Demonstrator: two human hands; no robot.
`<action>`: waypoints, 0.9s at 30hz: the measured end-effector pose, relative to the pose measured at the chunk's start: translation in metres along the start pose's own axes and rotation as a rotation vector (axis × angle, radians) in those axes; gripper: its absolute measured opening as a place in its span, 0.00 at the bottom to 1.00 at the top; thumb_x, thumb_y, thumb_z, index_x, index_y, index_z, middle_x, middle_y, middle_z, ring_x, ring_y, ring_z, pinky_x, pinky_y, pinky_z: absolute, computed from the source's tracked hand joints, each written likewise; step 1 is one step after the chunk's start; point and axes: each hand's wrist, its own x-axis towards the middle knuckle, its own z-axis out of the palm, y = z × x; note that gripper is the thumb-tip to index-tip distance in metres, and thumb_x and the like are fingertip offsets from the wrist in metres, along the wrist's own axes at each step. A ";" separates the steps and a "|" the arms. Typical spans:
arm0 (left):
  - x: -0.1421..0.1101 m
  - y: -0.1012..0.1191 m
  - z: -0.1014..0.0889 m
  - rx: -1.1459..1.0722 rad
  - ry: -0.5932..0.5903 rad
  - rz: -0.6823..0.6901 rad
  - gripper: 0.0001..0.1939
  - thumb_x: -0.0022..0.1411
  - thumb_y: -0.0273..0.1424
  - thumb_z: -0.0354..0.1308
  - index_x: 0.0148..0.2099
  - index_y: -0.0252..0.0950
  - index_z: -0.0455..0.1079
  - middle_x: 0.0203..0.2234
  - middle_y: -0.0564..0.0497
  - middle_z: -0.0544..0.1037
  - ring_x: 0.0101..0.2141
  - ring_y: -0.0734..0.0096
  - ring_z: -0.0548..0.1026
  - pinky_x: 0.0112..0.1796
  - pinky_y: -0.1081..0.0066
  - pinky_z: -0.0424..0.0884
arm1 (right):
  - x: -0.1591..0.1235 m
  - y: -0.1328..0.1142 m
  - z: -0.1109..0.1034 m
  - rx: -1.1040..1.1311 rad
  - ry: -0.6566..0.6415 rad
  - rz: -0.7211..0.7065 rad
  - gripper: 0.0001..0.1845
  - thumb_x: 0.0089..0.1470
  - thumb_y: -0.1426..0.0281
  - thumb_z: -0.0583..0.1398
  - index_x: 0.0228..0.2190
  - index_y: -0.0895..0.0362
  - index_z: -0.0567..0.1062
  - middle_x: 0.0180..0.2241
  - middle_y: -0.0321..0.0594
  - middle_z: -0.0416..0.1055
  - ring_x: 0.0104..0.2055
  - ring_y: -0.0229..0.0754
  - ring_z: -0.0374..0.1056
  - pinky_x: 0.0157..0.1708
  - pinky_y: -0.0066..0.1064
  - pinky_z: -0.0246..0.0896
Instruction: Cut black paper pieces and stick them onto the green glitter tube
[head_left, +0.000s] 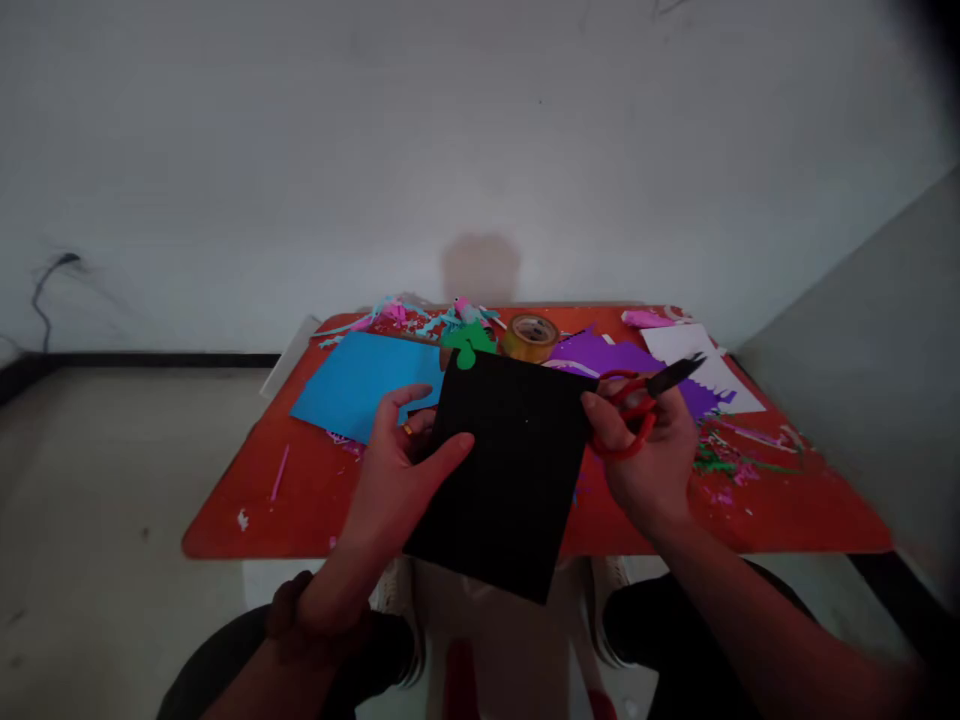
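My left hand [401,465] grips the left edge of a square black card sheet [510,470], holding it tilted above the table. My right hand [649,450] is closed around the loops of red-handled scissors [634,400], whose dark blades point up and right, away from the sheet. The scissors sit just beyond the card's right edge. Under the card lie a blue paper sheet [360,385] and a green paper cutout [466,343]. Purple paper [622,358] and white paper [694,360] lie beneath the scissors.
The orange-red table [795,515] holds a roll of tan tape [530,337] and several pink, blue and green paper scraps. A white wall rises behind it, with a black cable [46,295] at the left. My knees sit below the table's front edge.
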 end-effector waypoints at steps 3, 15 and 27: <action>0.004 0.001 -0.009 0.175 -0.038 0.080 0.20 0.58 0.40 0.72 0.50 0.41 0.74 0.41 0.48 0.85 0.41 0.58 0.83 0.38 0.64 0.80 | -0.001 0.002 -0.002 -0.018 -0.056 -0.015 0.19 0.51 0.59 0.74 0.29 0.50 0.69 0.27 0.33 0.72 0.26 0.38 0.67 0.27 0.32 0.66; 0.020 0.026 -0.017 0.532 -0.238 0.194 0.21 0.53 0.39 0.75 0.50 0.47 0.85 0.46 0.48 0.88 0.50 0.43 0.82 0.53 0.54 0.77 | 0.014 -0.001 -0.014 -0.111 -0.660 0.177 0.17 0.46 0.60 0.75 0.29 0.52 0.74 0.23 0.30 0.69 0.25 0.37 0.61 0.24 0.28 0.56; -0.023 -0.030 0.044 0.498 0.259 0.688 0.13 0.61 0.38 0.72 0.39 0.46 0.69 0.42 0.46 0.78 0.48 0.50 0.77 0.55 0.45 0.74 | -0.005 0.012 0.011 0.012 0.090 0.115 0.23 0.54 0.58 0.71 0.25 0.50 0.62 0.23 0.26 0.57 0.24 0.35 0.53 0.24 0.29 0.54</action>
